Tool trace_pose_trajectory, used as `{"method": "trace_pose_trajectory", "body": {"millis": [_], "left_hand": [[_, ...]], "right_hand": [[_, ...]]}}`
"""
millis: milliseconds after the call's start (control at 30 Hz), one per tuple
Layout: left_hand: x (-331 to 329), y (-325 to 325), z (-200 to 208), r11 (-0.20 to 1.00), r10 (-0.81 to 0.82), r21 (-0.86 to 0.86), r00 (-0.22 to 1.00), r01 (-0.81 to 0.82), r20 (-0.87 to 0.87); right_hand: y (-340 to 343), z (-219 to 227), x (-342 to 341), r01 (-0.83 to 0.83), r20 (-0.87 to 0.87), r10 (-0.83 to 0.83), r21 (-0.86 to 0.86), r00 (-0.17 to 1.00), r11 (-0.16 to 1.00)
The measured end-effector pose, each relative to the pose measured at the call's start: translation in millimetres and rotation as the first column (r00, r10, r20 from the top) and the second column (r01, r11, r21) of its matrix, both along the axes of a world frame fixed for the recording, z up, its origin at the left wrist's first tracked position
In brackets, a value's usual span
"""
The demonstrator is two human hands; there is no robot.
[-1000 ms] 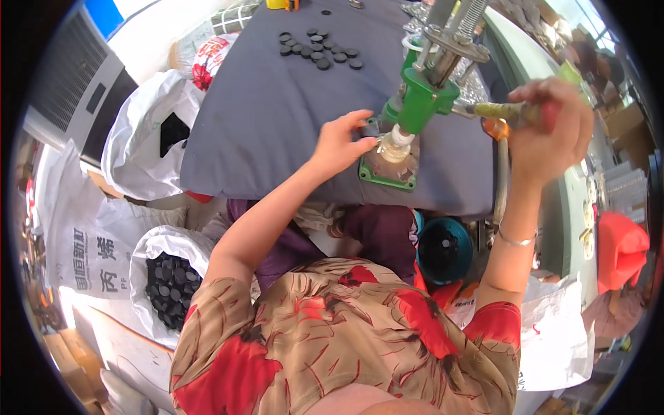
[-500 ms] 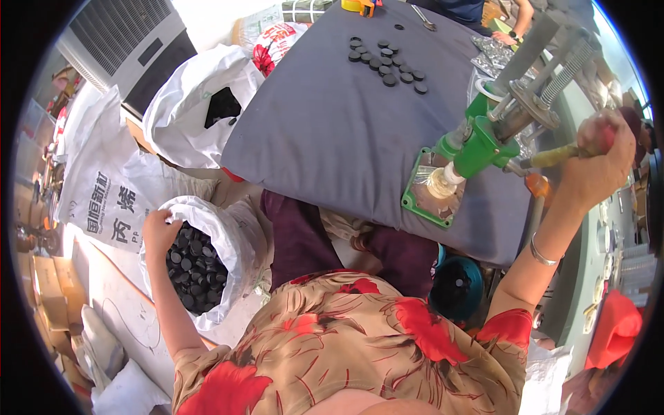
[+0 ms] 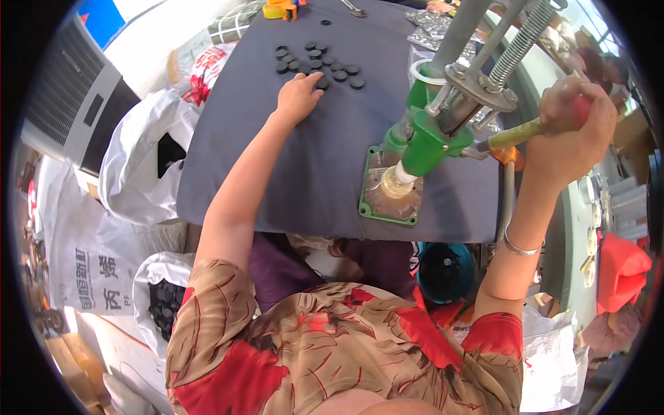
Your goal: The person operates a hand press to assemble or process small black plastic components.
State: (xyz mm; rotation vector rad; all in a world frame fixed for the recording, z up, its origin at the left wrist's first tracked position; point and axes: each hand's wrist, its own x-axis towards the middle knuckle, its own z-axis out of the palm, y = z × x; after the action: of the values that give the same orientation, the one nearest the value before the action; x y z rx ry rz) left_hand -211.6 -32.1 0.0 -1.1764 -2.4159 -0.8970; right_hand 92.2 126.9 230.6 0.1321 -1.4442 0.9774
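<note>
On the grey cloth-covered table, my left hand [image 3: 299, 97] reaches to the near edge of a loose group of round black caps [image 3: 337, 75]. Its thumb and forefinger are on either side of one black cap [image 3: 322, 84], which they appear to pinch. My right hand [image 3: 575, 114] is raised at the right, wrapped around the lever handle [image 3: 515, 134] of a green hand press [image 3: 434, 142]. Below the press's ram, a pale round holder [image 3: 397, 182] sits on the green-edged base plate [image 3: 389, 213]. Any piece inside the holder is too small to make out.
At the lower left stands a white sack [image 3: 142, 283] full of black caps. Another white sack [image 3: 128, 169] is beside the table's left edge. A teal bucket [image 3: 446, 273] stands under the near edge. An orange-yellow tape dispenser [image 3: 280, 9] lies at the far end.
My left hand has moved from the cap sack up onto the table, to the group of caps. The right hand stays on the lever. The whole view has shifted.
</note>
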Motion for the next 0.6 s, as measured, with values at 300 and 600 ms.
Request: {"method": "trace_pose_trajectory", "body": {"millis": [300,600], "left_hand": [[-6,27,-5,0.949,0.058,-0.304,0.995,-0.080,-0.081],[1,2,-17,0.991,-0.110,-0.082,0.992,0.104,-0.069]], "right_hand": [[0,3,0,0.031,-0.015,-0.031,0.022,0.999,0.999],[-3,5,1,0.119,0.005,-0.119,-0.008,0.993,0.993]]}}
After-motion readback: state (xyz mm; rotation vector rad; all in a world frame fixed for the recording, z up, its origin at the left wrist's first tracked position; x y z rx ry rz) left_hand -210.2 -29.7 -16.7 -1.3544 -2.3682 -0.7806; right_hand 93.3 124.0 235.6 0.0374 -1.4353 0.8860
